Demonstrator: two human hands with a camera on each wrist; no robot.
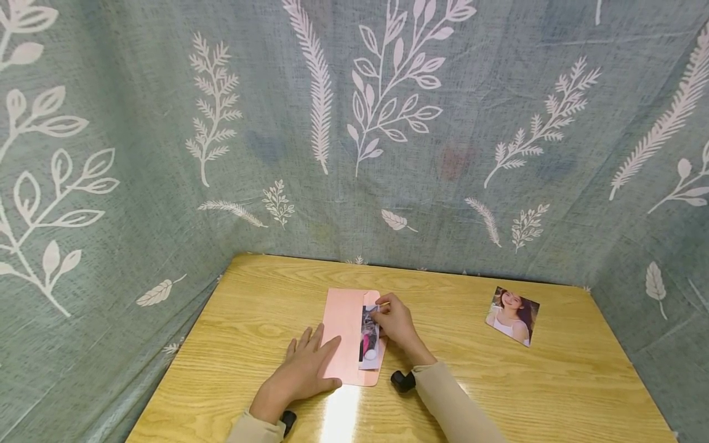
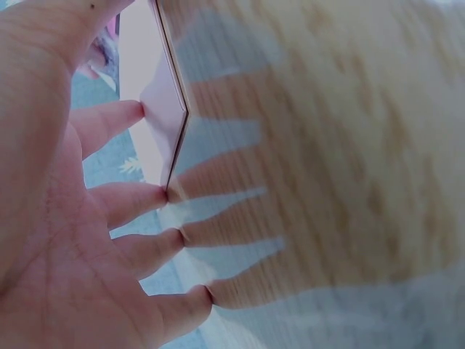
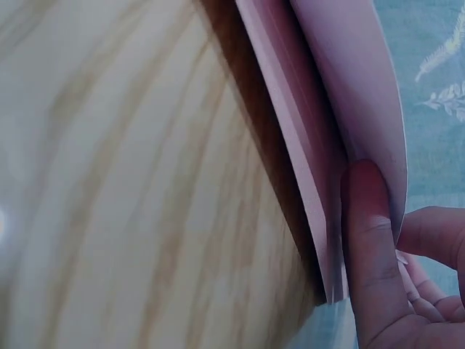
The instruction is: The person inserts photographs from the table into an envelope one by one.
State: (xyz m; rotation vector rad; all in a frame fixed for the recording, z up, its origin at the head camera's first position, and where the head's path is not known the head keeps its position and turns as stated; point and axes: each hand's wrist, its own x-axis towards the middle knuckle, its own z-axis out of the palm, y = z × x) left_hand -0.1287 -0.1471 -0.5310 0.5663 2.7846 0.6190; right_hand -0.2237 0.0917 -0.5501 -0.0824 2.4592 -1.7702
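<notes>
Beneath the fingertips of the right hand, a glossy photo is being pinched between thumb and fingers, only a strip being shown; its remainder is being hidden inside a flat pink paper envelope. The printed scene is being partly covered and cannot be made out. With fingers spread apart, the envelope's opposite side is being touched by the left hand. Well right of the right fingers, another photo is being supported flat by the wood-grained table.
</notes>
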